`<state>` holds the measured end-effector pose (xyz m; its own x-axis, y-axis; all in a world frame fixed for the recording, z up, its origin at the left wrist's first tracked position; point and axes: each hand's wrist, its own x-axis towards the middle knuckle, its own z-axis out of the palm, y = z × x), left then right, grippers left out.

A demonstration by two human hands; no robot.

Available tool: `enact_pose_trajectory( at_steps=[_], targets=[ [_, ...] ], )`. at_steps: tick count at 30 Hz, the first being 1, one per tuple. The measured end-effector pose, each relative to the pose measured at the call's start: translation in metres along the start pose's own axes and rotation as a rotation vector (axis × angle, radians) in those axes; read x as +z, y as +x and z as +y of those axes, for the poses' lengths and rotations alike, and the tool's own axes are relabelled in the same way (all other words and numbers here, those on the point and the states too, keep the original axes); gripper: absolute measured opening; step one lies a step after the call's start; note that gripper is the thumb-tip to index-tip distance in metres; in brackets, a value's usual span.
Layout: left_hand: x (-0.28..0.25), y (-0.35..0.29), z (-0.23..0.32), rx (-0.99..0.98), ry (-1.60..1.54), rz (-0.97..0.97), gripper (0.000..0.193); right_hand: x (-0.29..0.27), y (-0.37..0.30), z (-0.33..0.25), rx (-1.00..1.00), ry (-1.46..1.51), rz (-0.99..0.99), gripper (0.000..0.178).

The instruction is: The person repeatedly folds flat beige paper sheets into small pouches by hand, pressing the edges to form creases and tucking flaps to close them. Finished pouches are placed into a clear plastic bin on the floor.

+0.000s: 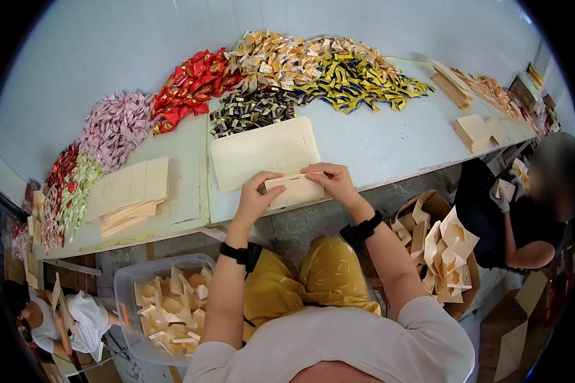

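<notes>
Between my two hands is a folded cream cardboard piece (295,193) with a small dark slot near its upper edge. My left hand (259,194) pinches its left side, thumb laid across the front. On the right side, my right hand (333,181) grips it with thumb and fingers closed. Just beyond lies a wide flat cream cardboard sheet (265,150) with rounded corners, on the pale table (377,143). Whether the held piece joins this sheet, I cannot tell. Each of my wrists wears a black band.
Wrapped candies form heaps along the back: pink (115,127), red (191,86), gold (275,57), dark (252,110), yellow-blue (358,80). Cardboard stacks (131,188) flank me. Below stand a plastic tub (122,287) and a carton (469,287) of cardboard pieces. Co-workers sit either side.
</notes>
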<state>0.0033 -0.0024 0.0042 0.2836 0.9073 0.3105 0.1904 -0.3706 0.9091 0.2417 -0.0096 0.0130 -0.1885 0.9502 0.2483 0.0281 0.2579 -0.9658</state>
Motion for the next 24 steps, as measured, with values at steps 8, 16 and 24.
enact_pose_trajectory(
  at_steps=[8, 16, 24],
  targets=[
    [0.005, -0.004, -0.003, 0.203, -0.03, 0.112, 0.026, 0.005, -0.001, 0.002, -0.096, 0.105, -0.054, 0.019],
    [0.04, -0.019, -0.004, 0.169, 0.141, 0.418, 0.027, 0.01, -0.011, -0.008, -0.073, -0.184, -0.088, 0.018],
    [0.035, -0.02, -0.006, 0.12, 0.158, 0.391, 0.035, 0.01, -0.008, -0.001, -0.149, -0.199, -0.129, 0.042]
  ],
)
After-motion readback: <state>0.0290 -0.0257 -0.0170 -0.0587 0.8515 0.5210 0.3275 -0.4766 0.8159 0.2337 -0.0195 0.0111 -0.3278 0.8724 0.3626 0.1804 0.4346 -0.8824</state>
